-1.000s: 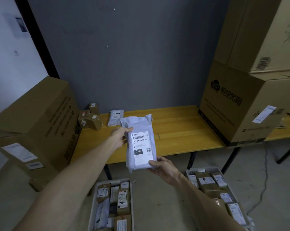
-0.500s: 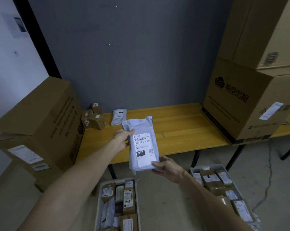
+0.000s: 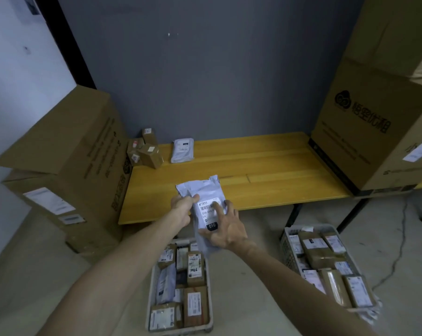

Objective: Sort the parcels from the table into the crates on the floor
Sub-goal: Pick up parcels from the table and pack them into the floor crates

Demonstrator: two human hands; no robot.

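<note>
From the head view, the grey poly mailer (image 3: 206, 189) is off the table (image 3: 265, 166) and held in the air just in front of its front edge, toward the left half. Its lower end hangs above the far end of the nearer crate (image 3: 149, 309) on the floor.

The left hand (image 3: 182, 210) grips the bag's upper left edge, with the thumb wrapped over the front. The right hand (image 3: 225, 230) lies spread across the label face with its fingers nearly straight. The forefinger rests on the printed lines, and the hand seems to be pressing and steadying rather than clasping.

The bag looks light and soft. Its top is crumpled and the film creases round the left hand's grip, so I'd expect it to flop and slide on smooth plastic. The surest hold is probably a pinch at an edge over whatever firm thing is inside, not on the loose flap.

A second crate (image 3: 284, 241) stands to the right, and both crates hold labelled packets. Another white mailer (image 3: 182, 151) and some small brown boxes (image 3: 148, 151) wait at the table's back left corner.
</note>
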